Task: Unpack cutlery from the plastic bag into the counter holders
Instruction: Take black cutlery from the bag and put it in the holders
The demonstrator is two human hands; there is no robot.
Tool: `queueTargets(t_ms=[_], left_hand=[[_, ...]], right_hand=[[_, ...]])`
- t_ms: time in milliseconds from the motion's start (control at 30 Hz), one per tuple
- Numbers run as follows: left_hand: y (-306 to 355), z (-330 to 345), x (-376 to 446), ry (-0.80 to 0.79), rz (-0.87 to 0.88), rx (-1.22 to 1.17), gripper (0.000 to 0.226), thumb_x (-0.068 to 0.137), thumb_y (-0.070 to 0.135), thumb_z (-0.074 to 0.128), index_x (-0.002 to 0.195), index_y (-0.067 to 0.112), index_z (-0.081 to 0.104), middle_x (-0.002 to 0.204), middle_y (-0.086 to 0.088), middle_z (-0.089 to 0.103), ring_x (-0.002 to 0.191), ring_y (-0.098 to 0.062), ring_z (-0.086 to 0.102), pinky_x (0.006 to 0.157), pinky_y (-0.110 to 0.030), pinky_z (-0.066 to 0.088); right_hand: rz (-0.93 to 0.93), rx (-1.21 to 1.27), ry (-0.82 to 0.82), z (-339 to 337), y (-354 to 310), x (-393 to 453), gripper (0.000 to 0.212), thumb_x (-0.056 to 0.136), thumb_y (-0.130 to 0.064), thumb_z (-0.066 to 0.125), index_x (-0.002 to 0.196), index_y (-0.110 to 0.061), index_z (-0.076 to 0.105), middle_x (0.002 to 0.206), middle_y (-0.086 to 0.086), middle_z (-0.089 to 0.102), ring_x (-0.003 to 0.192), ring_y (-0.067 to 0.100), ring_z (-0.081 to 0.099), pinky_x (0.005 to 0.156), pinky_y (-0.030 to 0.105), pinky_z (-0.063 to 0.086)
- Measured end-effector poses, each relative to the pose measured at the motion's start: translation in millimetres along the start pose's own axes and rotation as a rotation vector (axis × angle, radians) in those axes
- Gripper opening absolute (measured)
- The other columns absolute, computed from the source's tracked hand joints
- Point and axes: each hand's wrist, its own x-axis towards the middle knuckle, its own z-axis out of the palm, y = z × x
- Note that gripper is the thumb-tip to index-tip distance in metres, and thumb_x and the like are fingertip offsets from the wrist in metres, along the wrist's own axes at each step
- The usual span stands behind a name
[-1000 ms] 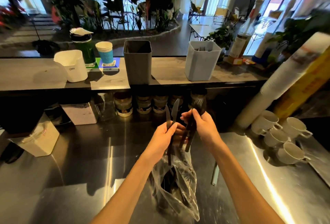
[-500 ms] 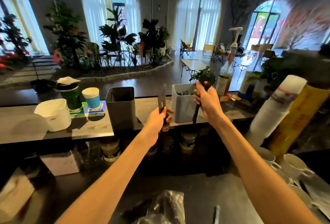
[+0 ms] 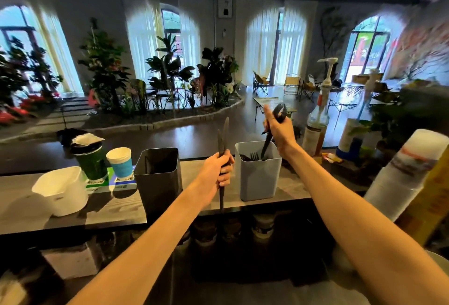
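Left hand: the left hand (image 3: 217, 168) was curled round the handles of two black plastic knives (image 3: 223, 141), blades up, in front of the gap between the two holders.
Right hand: the right hand (image 3: 279, 132) gripped a bunch of black plastic spoons (image 3: 275, 119), bowls up, forefinger raised; the handle ends reached down into the light grey holder.
Light grey holder: the light grey square plastic holder (image 3: 257, 178) stood on the dark wooden counter shelf (image 3: 73, 217), near its front edge; black plastic forks (image 3: 254, 156) showed inside it, tines up.
Dark grey holder: the dark grey square plastic holder (image 3: 158, 180) stood to the left of the light grey one, apart from it; contents could not be told.
Plastic bag: out of view.
Shelf, left end: a white plastic tub (image 3: 62, 190), a green paper cup with a lid (image 3: 90, 158) and a white paper cup with a blue sleeve (image 3: 120, 162).
Shelf, right end: a clear pump bottle of syrup (image 3: 318, 124); a stack of white paper cups (image 3: 408, 173) leaned at the right.
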Motion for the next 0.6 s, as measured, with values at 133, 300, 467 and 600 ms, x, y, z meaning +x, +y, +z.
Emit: queueTargets(t_ms=[133,300,467,600], left_hand=[[1,-9,1,-0.027,-0.002,-0.015,0.031,0.107,0.026,0.042,0.083,0.01,0.051,0.053,0.005,0.032,0.041,-0.007,0.027,0.038,-0.018,0.025],[8,-22,-3,-0.064,-0.01,-0.013,0.032,0.106,0.031,0.045,0.084,0.01,0.055,0.056,0.005,0.032,0.042,-0.006,0.027,0.038,-0.018,0.024],[20,-38,-17,-0.111,-0.009,0.063,0.021,0.105,0.02,0.043,0.1,0.004,0.056,0.061,0.003,0.029,0.044,-0.007,0.023,0.039,-0.019,0.018],[36,-55,-32,-0.172,0.023,0.331,0.014,0.103,0.014,0.049,0.105,0.003,0.057,0.062,0.002,0.026,0.048,-0.01,0.019,0.044,-0.024,0.014]], right_hand=[[-0.06,-0.253,-0.152,-2,18,2,0.051,0.083,-0.05,0.076,0.115,-0.013,0.065,0.106,-0.001,0.071,0.099,0.011,0.068,0.092,0.028,0.054],[-0.261,-0.306,-0.362,17,-3,-21,0.032,0.099,-0.034,0.062,0.126,-0.018,0.063,0.114,-0.003,0.072,0.101,0.011,0.071,0.095,0.032,0.058],[-0.321,-0.356,-0.633,47,-32,-45,0.032,0.096,-0.03,0.068,0.127,-0.022,0.067,0.111,-0.006,0.075,0.092,0.007,0.072,0.077,0.021,0.057],[-0.274,-0.33,-0.742,68,-45,-53,0.025,0.095,-0.026,0.07,0.116,-0.014,0.075,0.101,-0.001,0.078,0.083,0.007,0.069,0.072,0.019,0.052]])
